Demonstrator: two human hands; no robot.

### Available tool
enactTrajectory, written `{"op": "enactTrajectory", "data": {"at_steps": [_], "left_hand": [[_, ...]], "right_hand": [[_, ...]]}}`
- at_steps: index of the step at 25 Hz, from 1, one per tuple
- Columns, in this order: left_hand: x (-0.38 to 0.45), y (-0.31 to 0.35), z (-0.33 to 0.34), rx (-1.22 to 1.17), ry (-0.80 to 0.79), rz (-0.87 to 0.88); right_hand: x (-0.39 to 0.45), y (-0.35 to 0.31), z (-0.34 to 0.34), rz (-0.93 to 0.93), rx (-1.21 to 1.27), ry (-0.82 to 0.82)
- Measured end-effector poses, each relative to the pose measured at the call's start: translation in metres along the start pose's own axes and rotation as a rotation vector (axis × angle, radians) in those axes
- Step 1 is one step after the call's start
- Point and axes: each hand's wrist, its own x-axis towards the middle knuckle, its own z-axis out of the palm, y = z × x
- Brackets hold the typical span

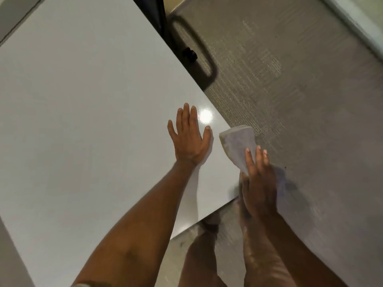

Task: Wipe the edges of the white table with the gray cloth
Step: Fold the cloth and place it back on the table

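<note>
The white table (83, 121) fills the left and middle of the head view, its right edge running diagonally down to a near corner. My left hand (189, 137) lies flat on the tabletop close to that edge, fingers spread, holding nothing. My right hand (258, 181) presses the gray cloth (238, 143) against the table's right edge near the corner. The folded cloth sticks out past my fingertips along the edge; its lower part is hidden under my hand.
Gray carpet (300, 90) lies to the right of the table. A dark chair base with a caster (189, 53) stands by the table's far right edge. My leg and foot (207, 245) show below the near corner. A pale wall base (362, 21) runs at top right.
</note>
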Motion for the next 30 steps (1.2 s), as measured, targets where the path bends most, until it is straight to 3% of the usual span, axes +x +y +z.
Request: {"op": "enactTrajectory", "data": {"at_steps": [4, 7, 9, 11, 13, 16, 20, 21, 22, 23, 25, 26, 28, 30], "left_hand": [[-0.003, -0.02, -0.021, -0.418, -0.14, -0.001], [-0.069, -0.051, -0.049, -0.67, 0.018, -0.08], [-0.132, -0.072, -0.063, -0.751, 0.026, -0.145], [-0.178, -0.088, -0.08, -0.941, -0.113, -0.237], [-0.202, -0.106, -0.094, -1.195, -0.369, -0.364], [-0.243, -0.14, -0.129, -1.442, -0.543, -0.308], [-0.278, -0.179, -0.179, -1.758, -0.407, -0.439], [-0.283, -0.191, -0.185, -1.839, -0.229, -0.631], [-0.289, -0.207, -0.184, -1.809, 0.051, -0.807], [-0.29, -0.217, -0.186, -1.746, 0.136, -0.936], [-0.3, -0.234, -0.211, -1.851, -0.167, -0.795], [-0.298, -0.239, -0.222, -1.877, -0.285, -0.809], [-0.31, -0.258, -0.239, -2.022, -0.321, -0.696], [-0.311, -0.266, -0.25, -2.119, -0.267, -0.689]], "right_hand": [[-0.022, -0.022, 0.002, 0.0, -0.022, -0.021], [-0.048, -0.053, 0.008, -0.044, 0.208, -0.157], [-0.07, -0.094, 0.005, 0.046, 0.459, -0.255], [-0.087, -0.14, -0.006, 0.215, 0.686, -0.294], [-0.107, -0.181, -0.019, 0.26, 0.756, -0.318], [-0.142, -0.242, -0.036, 0.223, 0.812, -0.362], [-0.173, -0.302, -0.053, 0.232, 0.936, -0.471], [-0.178, -0.31, -0.058, 0.209, 0.949, -0.484], [-0.181, -0.316, -0.062, 0.168, 0.914, -0.471], [-0.184, -0.32, -0.066, 0.125, 0.877, -0.438], [-0.183, -0.325, -0.071, 0.093, 0.785, -0.343], [-0.178, -0.324, -0.072, 0.128, 0.749, -0.321], [-0.163, -0.322, -0.077, 0.208, 0.733, -0.41], [-0.138, -0.32, -0.084, 0.36, 0.804, -0.677]]}}
